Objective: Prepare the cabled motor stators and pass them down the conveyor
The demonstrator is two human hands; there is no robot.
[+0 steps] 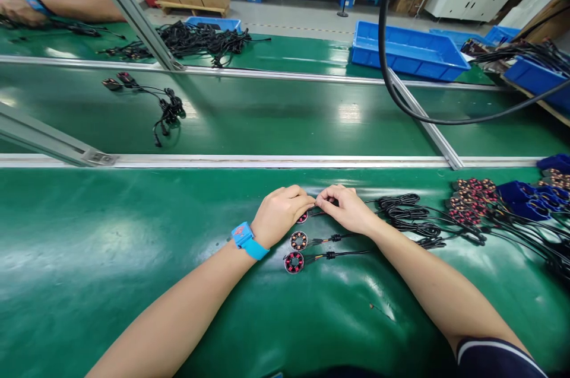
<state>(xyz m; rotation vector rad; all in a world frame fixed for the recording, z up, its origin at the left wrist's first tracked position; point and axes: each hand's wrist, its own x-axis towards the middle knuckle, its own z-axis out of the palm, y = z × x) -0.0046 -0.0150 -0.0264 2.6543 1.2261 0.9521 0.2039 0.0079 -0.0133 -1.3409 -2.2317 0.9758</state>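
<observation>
My left hand (284, 212), a blue strap on its wrist, is closed over a small motor stator (302, 217) with red coils, partly hiding it. Close against its fingertips, my right hand (346, 207) pinches at the wires leaving that stator; the exact point of grip is hidden. Two more ring-shaped stators lie flat below: one with copper coils (298, 241) and one with red coils (294, 262). Thin coloured wires run from each into a black cable heading right. Coiled black cables (403, 209) lie beyond my right wrist.
A pile of red and copper stators (474, 200) with cables lies at right, beside blue-wrapped ones (525, 197). Metal rails (276, 161) cross the green bench. A black hose (383, 57) hangs at upper right near a blue bin (409, 51). Another person's hand (22, 8) is at upper left.
</observation>
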